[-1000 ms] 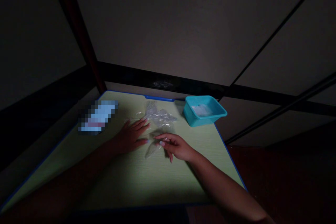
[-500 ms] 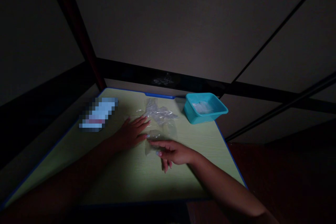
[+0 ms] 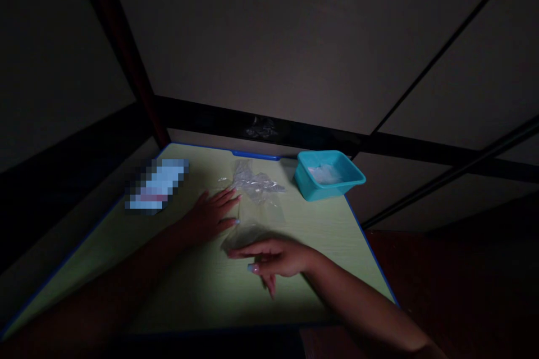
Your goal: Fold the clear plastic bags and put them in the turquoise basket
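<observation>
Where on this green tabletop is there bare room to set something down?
The near strip of the table, below the right hand, is bare, as is the patch right of that hand below the teal tub. The middle is crowded: the left hand, clear plastic bags and a blurred packet.

A crumpled clear plastic bag (image 3: 255, 184) lies near the far edge of the pale green table (image 3: 210, 291). A turquoise rectangular plastic tub (image 3: 328, 175) sits at the far right corner. A flat clear plastic bag (image 3: 248, 227) lies mid-table, between left hand (image 3: 208, 214) and right hand (image 3: 275, 258).
</observation>
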The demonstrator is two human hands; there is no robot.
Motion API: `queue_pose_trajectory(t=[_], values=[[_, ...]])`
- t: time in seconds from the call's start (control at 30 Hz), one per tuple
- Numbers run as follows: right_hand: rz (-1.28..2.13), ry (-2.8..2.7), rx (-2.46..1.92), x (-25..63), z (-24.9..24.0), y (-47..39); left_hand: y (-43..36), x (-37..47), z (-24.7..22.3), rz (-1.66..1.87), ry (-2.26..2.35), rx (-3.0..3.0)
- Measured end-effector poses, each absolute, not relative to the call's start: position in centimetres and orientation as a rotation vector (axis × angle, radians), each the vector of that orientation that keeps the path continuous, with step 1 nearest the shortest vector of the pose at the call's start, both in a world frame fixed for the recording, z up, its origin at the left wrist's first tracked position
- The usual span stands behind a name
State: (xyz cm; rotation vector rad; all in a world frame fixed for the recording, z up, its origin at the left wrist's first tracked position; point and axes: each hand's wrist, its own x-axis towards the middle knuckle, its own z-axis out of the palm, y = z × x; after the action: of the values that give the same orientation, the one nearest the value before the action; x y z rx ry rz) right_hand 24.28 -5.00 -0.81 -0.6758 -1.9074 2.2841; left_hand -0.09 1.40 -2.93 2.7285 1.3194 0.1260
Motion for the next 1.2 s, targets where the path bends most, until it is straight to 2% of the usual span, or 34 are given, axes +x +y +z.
queue_pose_trajectory(t=[0.33, 0.5, 0.63, 0.73, 0.83, 0.93, 1.0, 1.1, 1.2], values=[[2.434, -1.728, -0.355, 24.0, -1.6, -5.5, 1.6, -0.2, -3.4, 0.136, 1.326, 2.731], [1.983, -1.69, -0.544, 23.6, -1.4, -5.5, 1.2, -0.2, -3.5, 0.211, 1.293, 2.794], [1.256, -1.768, -0.873, 23.7, -0.6, -4.9, 1.0, -0.1, -3.9, 0.278, 1.174, 2.86], [0.707, -1.933, -0.949, 24.2, 0.1, -4.3, 1.1, -0.1, -3.4, 0.35, 1.08, 2.877], [0.41, -1.98, -1.015, 25.0, 0.6, -3.7, 1.2, -0.4, -2.0, 0.608, 1.128, 2.886], [0.269, -2.029, -1.154, 25.7, 0.5, -3.2, 1.1, -0.8, -0.7, 0.968, 1.346, 2.786], [0.266, -2.145, -1.263, 25.8, 0.4, -3.1, 1.1, -0.9, -0.3, 1.06, 1.51, 2.684], [0.357, -2.412, -1.389, 25.4, 0.5, -3.3, 1.2, -0.7, -0.8, 0.968, 1.637, 2.644], [0.469, -2.658, -1.38, 24.8, 0.7, -4.0, 1.5, -0.4, -2.3, 0.675, 1.551, 2.723]])
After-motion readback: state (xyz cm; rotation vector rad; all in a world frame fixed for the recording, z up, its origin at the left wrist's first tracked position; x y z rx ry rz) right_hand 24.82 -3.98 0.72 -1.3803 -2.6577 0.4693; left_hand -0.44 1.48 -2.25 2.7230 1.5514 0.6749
